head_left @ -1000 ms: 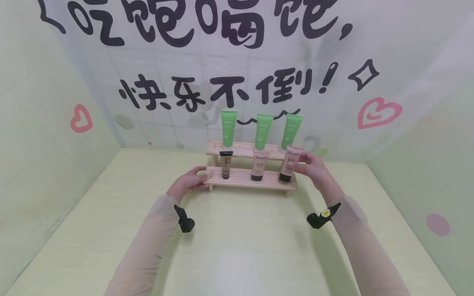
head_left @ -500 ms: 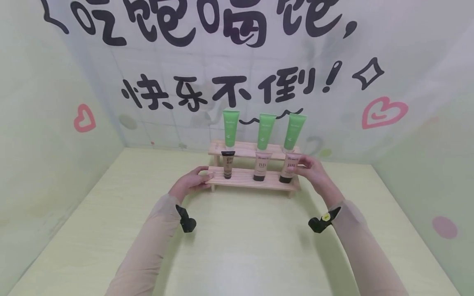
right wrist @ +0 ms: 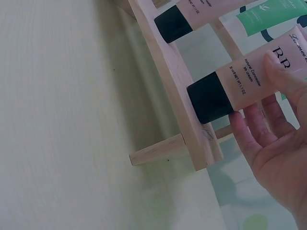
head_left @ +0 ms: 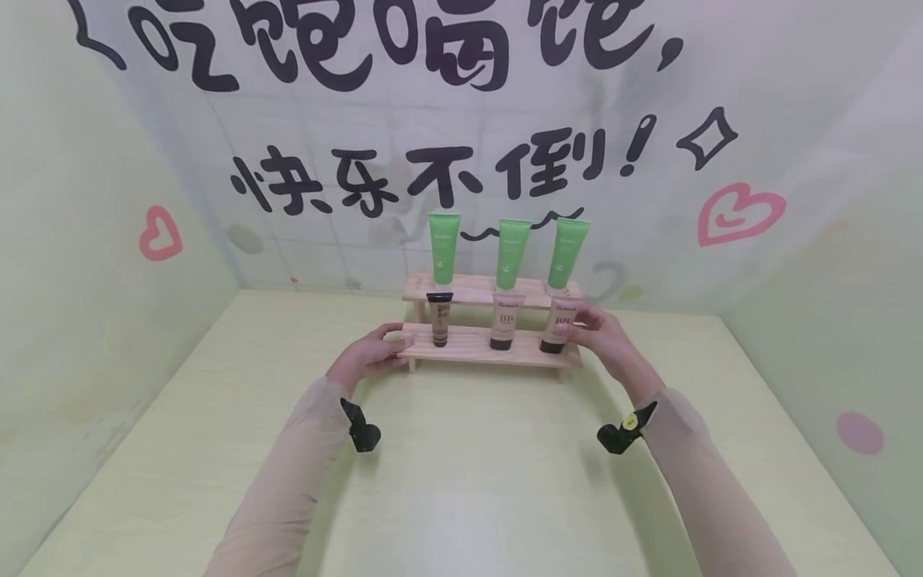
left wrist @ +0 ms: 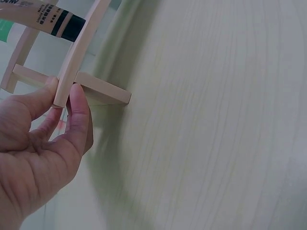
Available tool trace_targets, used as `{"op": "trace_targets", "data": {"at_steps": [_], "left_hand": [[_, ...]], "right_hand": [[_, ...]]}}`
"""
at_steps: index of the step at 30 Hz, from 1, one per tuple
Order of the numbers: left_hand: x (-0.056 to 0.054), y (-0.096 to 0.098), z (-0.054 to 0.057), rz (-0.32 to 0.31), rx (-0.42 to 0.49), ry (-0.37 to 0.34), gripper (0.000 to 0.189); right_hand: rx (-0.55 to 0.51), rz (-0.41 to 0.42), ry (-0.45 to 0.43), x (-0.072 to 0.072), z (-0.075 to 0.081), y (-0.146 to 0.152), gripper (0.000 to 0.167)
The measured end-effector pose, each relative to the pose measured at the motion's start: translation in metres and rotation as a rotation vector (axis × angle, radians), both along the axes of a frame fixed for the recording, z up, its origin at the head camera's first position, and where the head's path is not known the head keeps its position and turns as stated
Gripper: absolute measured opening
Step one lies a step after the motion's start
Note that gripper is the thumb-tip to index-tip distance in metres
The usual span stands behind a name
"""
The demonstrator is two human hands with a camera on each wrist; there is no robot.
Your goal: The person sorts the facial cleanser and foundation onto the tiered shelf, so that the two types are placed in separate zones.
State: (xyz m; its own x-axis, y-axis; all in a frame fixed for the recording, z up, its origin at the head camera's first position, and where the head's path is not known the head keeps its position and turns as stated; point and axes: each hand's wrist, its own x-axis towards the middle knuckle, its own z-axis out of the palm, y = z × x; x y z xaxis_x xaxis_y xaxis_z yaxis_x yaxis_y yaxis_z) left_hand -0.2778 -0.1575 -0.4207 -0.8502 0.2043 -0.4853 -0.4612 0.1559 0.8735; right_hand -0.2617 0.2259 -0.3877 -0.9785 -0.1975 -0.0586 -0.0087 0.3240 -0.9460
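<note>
A two-step wooden rack (head_left: 472,353) stands near the back wall. My left hand (head_left: 373,351) pinches the left end of its lower shelf (left wrist: 67,79), thumb on top and fingers underneath. At the other end my right hand (head_left: 606,340) holds a pink BB cream tube (right wrist: 244,76) between thumb and fingers. That tube's black cap is down at the lower shelf's surface. A second pink BB cream tube (head_left: 504,322) stands mid-shelf, and a smaller black-topped tube (head_left: 440,320) stands at the left. Three green tubes (head_left: 445,250) line the upper shelf.
The rack stands on a pale wood-grain table (head_left: 476,465). Close behind it rises a back wall (head_left: 324,240) with large black lettering, and side walls flank the table. A black wrist camera (head_left: 360,429) is strapped to each forearm.
The right hand has lowered the pink BB cream tube slightly, from overlapping the upper shelf to the lower shelf's right end. The left hand keeps its grip on the rack.
</note>
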Motion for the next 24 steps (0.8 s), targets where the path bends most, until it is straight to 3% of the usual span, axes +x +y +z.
{"op": "trace_targets", "data": {"at_steps": [14,24], "left_hand": [[0.0011,0.001,0.0009,-0.011,0.01,0.006,0.062],[0.0036,0.0024,0.002,0.016,-0.003,0.007,0.061]], "right_hand": [[-0.045,0.069,-0.043,0.004,-0.0039,0.0005,0.058],[-0.064,0.058,-0.069,0.0053,-0.0099,0.004,0.064]]}}
